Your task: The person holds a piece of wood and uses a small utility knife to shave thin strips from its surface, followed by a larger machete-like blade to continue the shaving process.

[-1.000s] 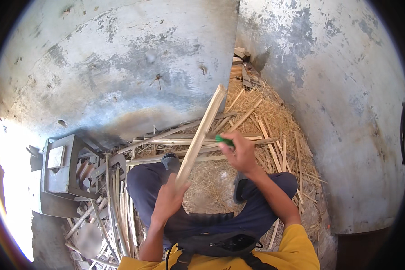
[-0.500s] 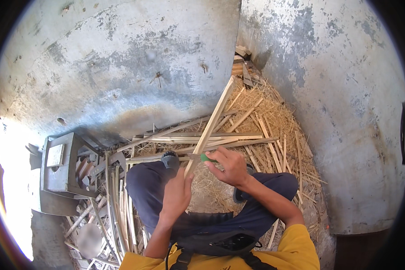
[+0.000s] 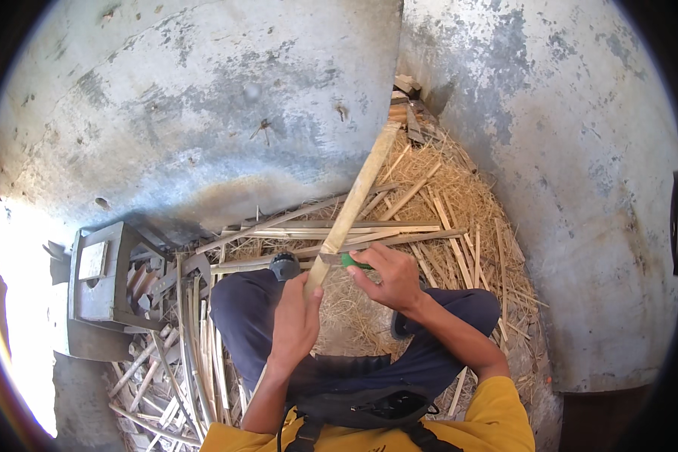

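Observation:
A long, pale bamboo strip slants up and away from my lap, its far end near the wall corner. My left hand is wrapped round its lower part, thumb lying along the edge. In my right hand is a knife with a green handle. Its blade points left and lies across the strip, a little above my left hand. The broad face of the strip shows, with a darker band close to the blade. My right fingers hide most of the handle.
Fine shavings and several loose strips cover the floor ahead. To the left, a grey box-like stand holds scraps, with more bamboo pieces below. Worn walls meet in the far corner. My knees are bent on both sides.
The bamboo strip has rolled in my left hand, so its wide face now shows instead of its narrow edge. My right hand and the knife have shifted slightly to the right.

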A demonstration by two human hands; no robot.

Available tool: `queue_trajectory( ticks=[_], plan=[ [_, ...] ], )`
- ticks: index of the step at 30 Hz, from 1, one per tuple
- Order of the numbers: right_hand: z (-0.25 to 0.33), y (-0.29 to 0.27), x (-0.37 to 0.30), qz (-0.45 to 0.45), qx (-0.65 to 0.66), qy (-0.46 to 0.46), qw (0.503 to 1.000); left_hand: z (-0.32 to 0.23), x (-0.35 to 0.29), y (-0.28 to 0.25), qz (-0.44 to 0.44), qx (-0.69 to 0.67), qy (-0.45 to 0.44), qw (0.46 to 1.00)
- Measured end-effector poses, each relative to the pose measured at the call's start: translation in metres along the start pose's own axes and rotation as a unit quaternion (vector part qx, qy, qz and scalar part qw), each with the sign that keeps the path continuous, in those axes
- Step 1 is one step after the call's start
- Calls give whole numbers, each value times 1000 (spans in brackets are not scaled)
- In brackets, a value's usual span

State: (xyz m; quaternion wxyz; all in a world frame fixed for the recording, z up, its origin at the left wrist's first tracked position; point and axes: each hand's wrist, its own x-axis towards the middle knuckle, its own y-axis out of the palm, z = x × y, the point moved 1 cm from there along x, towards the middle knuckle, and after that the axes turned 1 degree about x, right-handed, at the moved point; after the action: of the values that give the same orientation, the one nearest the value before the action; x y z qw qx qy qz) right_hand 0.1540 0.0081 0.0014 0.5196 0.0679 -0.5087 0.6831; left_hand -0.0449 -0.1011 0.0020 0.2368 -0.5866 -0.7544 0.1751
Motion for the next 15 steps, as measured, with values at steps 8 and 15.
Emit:
queue_trajectory(
  ticks=[8,15],
  plan=[
    [0,0,5,-38,-2,-45,998,-3,-2,-4,1,-2,-27,1000],
    [1,-2,5,-57,-66,-70,994,-6,-4,-3,16,-39,-35,999]
  ],
)
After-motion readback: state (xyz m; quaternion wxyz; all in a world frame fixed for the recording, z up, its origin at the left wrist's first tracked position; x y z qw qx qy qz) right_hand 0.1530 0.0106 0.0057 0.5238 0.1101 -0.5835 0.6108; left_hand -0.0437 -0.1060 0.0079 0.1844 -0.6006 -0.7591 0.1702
